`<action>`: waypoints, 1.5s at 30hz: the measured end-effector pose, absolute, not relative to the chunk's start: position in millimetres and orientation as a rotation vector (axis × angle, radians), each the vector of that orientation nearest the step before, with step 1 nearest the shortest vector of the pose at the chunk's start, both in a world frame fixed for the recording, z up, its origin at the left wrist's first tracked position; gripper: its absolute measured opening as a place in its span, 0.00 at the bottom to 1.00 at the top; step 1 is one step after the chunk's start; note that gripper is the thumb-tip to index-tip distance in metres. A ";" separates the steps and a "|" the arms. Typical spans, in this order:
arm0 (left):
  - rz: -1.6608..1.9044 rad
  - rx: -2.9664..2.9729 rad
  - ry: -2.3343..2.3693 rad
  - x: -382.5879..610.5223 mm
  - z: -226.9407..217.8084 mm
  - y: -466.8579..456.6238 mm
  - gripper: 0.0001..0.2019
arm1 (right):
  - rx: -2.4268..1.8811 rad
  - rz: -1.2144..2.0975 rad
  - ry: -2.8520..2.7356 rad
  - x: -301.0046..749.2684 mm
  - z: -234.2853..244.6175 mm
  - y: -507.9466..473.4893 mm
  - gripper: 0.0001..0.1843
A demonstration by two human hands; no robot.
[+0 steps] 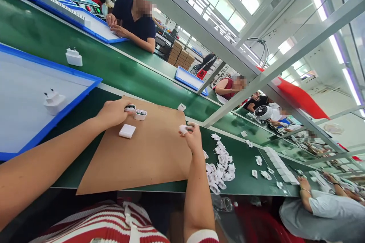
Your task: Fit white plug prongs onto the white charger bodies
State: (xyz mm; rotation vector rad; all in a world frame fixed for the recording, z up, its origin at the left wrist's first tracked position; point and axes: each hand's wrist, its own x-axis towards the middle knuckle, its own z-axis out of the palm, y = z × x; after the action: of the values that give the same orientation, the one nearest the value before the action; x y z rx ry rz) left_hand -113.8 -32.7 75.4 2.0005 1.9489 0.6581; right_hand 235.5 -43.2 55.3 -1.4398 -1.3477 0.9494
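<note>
My left hand (113,113) grips an open-topped white charger housing (130,108) at the upper left of the brown cardboard sheet (154,152). Right beside it stands a second open white housing (140,114), with dark parts showing inside. A closed white block (127,131) lies just in front of these two. Over the sheet's right edge, my right hand (193,136) pinches a small white plug part (184,129); the fingers cover some of it. A heap of similar white plug parts (221,163) lies to the right of that hand.
At left, a blue-rimmed tray (23,147) holds a two-pin charger (54,101). Another charger (74,57) stands on the green belt (122,72). A slanting metal post (228,102) rises right of the sheet. Co-workers sit across the belt and at right, near white housings (281,165).
</note>
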 end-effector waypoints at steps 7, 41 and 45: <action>0.951 1.792 1.378 -42.5 82.8 -84.6 0.23 | -1.102 1.310 -1.402 192.1 65.6 -31.5 0.20; 0.939 1.865 1.222 -13.8 3.0 -68.4 0.16 | -1.317 0.084 -2.464 161.0 55.8 -74.1 0.15; 0.938 1.871 1.230 -14.2 5.4 -68.9 0.16 | -1.338 0.052 -2.453 158.4 58.0 -72.1 0.15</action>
State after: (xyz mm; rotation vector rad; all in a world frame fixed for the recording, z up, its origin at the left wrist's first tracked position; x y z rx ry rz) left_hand -14.2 -68.9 5.4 1.8712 1.2299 0.9376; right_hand 158.4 -72.1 58.0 -1.3375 -2.4533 0.0523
